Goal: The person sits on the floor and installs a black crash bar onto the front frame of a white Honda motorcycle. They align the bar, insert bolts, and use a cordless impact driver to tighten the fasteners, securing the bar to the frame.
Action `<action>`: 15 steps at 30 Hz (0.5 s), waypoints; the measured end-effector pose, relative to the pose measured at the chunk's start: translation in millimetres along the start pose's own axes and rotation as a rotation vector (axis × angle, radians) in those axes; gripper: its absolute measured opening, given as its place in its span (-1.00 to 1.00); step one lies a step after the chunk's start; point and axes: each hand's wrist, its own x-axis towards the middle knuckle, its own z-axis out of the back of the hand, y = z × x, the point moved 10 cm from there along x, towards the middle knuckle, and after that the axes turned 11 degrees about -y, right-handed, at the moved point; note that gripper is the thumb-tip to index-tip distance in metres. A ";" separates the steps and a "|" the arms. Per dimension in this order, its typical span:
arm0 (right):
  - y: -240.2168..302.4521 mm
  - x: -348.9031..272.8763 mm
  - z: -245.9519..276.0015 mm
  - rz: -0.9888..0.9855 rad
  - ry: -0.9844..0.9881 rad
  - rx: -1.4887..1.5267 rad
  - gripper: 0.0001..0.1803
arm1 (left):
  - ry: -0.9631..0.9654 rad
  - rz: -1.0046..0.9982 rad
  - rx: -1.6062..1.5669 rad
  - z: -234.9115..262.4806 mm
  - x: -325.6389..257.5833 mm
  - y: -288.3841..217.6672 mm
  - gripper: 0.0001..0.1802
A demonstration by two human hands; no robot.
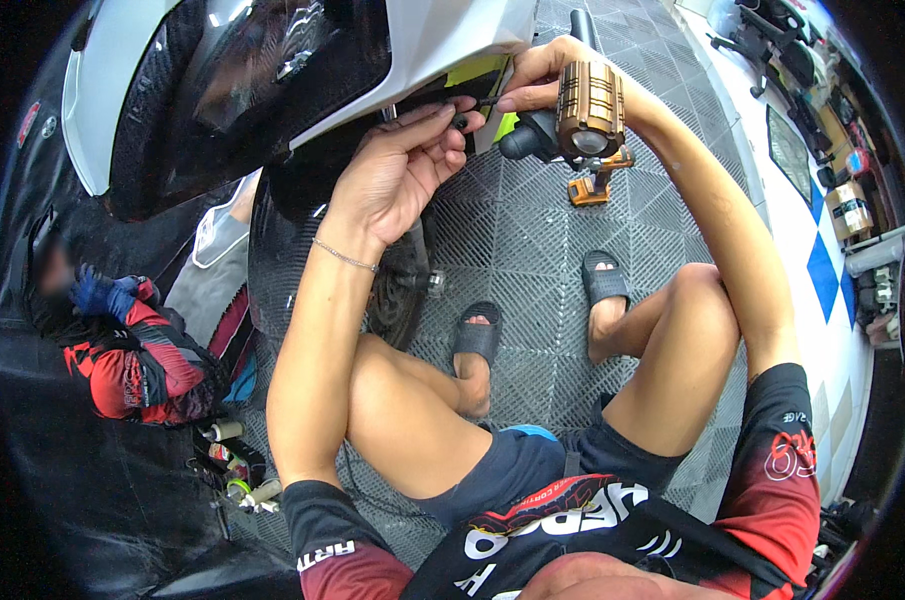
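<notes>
My left hand [402,165] is raised under the edge of a white and black vehicle panel [437,60]. Its fingers are curled, with a small round black piece [460,122] at their tips. Across from it, my right hand [542,78] is closed in a pinch. A thin dark strand [486,102] runs between the fingertips of both hands; its far end is hidden. A bronze ribbed cylinder [590,108] with a glassy end sits in front of my right wrist, beside a rounded black part [530,138]. Bright yellow-green material [492,128] shows behind the fingers.
An orange and black power drill [589,190] stands on the grey patterned floor tiles [532,240]. At the left, another person in a red and black top [142,365] wears blue gloves [102,290]. Bottles [262,492] stand nearby. Shelved items [850,212] line the right side.
</notes>
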 end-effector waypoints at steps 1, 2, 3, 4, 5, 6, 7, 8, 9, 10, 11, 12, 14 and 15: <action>-0.4 0.2 0.6 0.004 -0.003 0.005 -0.60 | -0.002 0.006 -0.004 -0.5 -0.1 -0.2 -0.72; 0.9 0.8 0.7 0.010 -0.006 0.012 -0.60 | -0.014 -0.004 0.015 -0.8 -0.8 -1.4 -0.70; 1.7 0.6 0.5 0.011 -0.003 0.000 -0.60 | -0.026 -0.014 0.034 -1.5 -1.4 -2.2 -0.67; 3.1 0.0 0.4 0.011 0.001 -0.012 -0.59 | -0.037 -0.024 0.053 -1.5 -2.1 -2.8 -0.64; 3.9 0.0 0.4 0.013 0.005 -0.024 -0.59 | -0.038 -0.030 0.068 -1.9 -2.6 -3.1 -0.64; 4.6 0.6 0.2 0.020 0.007 -0.022 -0.59 | -0.038 -0.037 0.083 -2.1 -3.2 -3.3 -0.64; 5.2 1.2 -0.2 0.028 0.008 -0.019 -0.59 | -0.039 -0.044 0.098 -2.2 -3.7 -3.7 -0.64; 5.2 1.9 -0.8 0.032 0.011 -0.018 -0.59 | -0.041 -0.042 0.097 -1.7 -3.4 -3.7 -0.64; 4.3 2.6 -1.4 0.026 0.014 -0.017 -0.59 | -0.044 -0.041 0.097 -1.3 -3.1 -3.7 -0.64; 3.6 3.1 -1.9 0.019 0.018 -0.017 -0.59 | -0.047 -0.040 0.097 -0.5 -2.7 -3.7 -0.65; 3.5 3.1 -2.1 0.014 0.021 -0.017 -0.59 | -0.046 -0.041 0.100 -0.3 -2.5 -3.8 -0.65; 3.2 3.0 -2.0 0.004 0.019 -0.024 -0.59 | -0.045 -0.042 0.103 0.0 -2.3 -3.8 -0.65; 2.9 2.6 -1.9 -0.015 0.013 -0.037 -0.59 | -0.042 -0.044 0.111 0.8 -2.2 -3.9 -0.68; 2.5 2.9 -2.3 -0.016 0.018 -0.038 -0.59 | -0.039 -0.045 0.115 2.4 -2.5 -4.4 -0.70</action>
